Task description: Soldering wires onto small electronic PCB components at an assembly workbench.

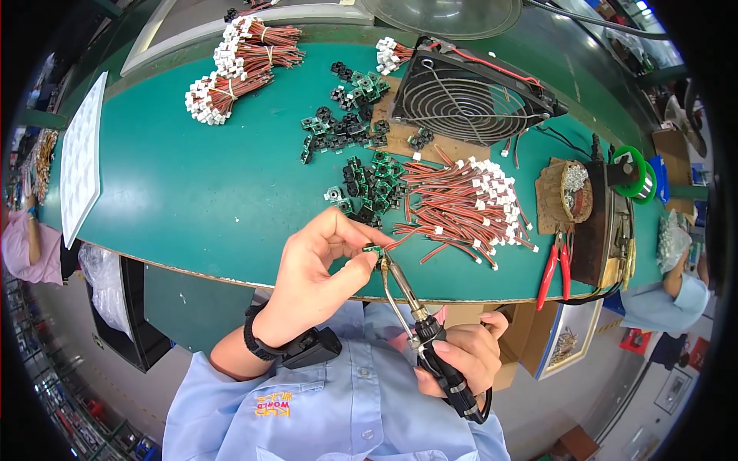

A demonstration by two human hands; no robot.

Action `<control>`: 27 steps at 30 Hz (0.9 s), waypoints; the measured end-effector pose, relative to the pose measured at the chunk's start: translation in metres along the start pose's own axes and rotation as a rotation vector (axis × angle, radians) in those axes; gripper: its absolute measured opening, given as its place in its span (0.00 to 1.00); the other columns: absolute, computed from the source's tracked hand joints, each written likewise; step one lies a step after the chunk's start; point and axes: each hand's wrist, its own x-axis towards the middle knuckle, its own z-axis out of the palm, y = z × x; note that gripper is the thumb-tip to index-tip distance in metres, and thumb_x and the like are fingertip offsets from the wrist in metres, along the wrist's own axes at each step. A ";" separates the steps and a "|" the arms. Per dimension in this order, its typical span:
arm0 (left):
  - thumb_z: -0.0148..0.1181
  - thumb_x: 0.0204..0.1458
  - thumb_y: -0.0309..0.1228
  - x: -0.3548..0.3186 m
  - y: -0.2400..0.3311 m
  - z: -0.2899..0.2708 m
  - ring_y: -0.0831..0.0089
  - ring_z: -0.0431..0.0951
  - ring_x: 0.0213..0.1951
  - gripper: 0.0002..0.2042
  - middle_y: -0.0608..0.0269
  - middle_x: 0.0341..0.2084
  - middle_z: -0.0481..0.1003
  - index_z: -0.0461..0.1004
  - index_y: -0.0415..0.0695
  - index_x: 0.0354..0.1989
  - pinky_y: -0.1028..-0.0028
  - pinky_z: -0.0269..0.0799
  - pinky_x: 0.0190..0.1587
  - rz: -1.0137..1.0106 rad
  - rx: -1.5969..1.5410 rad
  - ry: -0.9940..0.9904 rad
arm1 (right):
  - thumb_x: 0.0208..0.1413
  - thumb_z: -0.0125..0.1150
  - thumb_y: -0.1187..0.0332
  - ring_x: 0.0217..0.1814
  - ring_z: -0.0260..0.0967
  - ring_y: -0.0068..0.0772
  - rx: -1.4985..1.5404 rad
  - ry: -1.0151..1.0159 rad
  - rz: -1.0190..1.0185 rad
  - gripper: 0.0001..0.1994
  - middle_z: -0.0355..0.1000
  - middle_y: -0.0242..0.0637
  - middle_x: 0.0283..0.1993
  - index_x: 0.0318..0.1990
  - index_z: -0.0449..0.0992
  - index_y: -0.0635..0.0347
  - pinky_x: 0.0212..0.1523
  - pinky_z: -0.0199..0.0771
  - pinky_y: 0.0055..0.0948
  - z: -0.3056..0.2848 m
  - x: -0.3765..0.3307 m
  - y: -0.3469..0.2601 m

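From the head view, the left hand [315, 269] is pinching a small green circuit board [373, 250] just above the near edge of the green tabletop [192, 192], its grip clamped on the piece. The right hand [461, 357] is wrapping its grip tightly around a soldering iron [411, 303], whose tip is touching the board. Loose red wire leads [461, 207] (white plugs at their ends) are lying just beyond, beside red pliers [555, 269] and a black fan [469, 96].
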 end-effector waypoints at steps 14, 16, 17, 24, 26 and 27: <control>0.51 0.48 0.19 -0.001 0.001 0.002 0.68 0.74 0.42 0.06 0.45 0.39 0.73 0.61 0.40 0.31 0.70 0.70 0.44 -0.008 -0.034 0.002 | 0.31 0.73 0.62 0.30 0.70 0.25 0.016 0.002 -0.006 0.20 0.72 0.26 0.28 0.38 0.76 0.48 0.48 0.54 0.32 0.000 -0.001 0.001; 0.51 0.48 0.19 -0.001 0.001 0.003 0.68 0.74 0.42 0.06 0.45 0.39 0.73 0.61 0.40 0.31 0.70 0.69 0.44 0.006 -0.039 0.005 | 0.31 0.74 0.62 0.30 0.70 0.25 0.016 -0.003 -0.008 0.21 0.72 0.26 0.29 0.38 0.76 0.48 0.48 0.54 0.33 0.001 -0.001 0.001; 0.52 0.48 0.20 0.000 0.002 0.003 0.68 0.74 0.42 0.06 0.45 0.38 0.73 0.61 0.40 0.31 0.70 0.69 0.44 0.014 -0.037 0.008 | 0.31 0.74 0.62 0.30 0.70 0.26 0.014 -0.004 -0.006 0.21 0.72 0.26 0.29 0.38 0.76 0.48 0.48 0.54 0.33 0.001 -0.001 0.001; 0.52 0.48 0.20 0.001 0.005 0.005 0.65 0.74 0.43 0.06 0.47 0.37 0.74 0.62 0.41 0.31 0.68 0.67 0.46 0.039 -0.022 0.017 | 0.30 0.74 0.63 0.31 0.71 0.27 0.012 -0.015 0.003 0.22 0.72 0.26 0.29 0.38 0.76 0.48 0.48 0.55 0.34 -0.001 -0.003 -0.002; 0.53 0.47 0.20 0.001 0.005 0.006 0.65 0.74 0.43 0.06 0.47 0.36 0.74 0.62 0.41 0.31 0.67 0.67 0.46 0.036 -0.026 0.020 | 0.30 0.74 0.63 0.31 0.71 0.27 0.009 -0.016 0.006 0.22 0.72 0.26 0.29 0.38 0.76 0.48 0.47 0.55 0.34 -0.003 -0.003 -0.002; 0.53 0.47 0.20 0.000 0.005 0.006 0.65 0.74 0.43 0.06 0.48 0.36 0.74 0.62 0.41 0.31 0.67 0.67 0.47 0.035 -0.025 0.024 | 0.30 0.74 0.63 0.31 0.71 0.27 0.006 -0.017 0.004 0.22 0.72 0.27 0.30 0.38 0.76 0.48 0.48 0.55 0.34 -0.003 -0.004 -0.002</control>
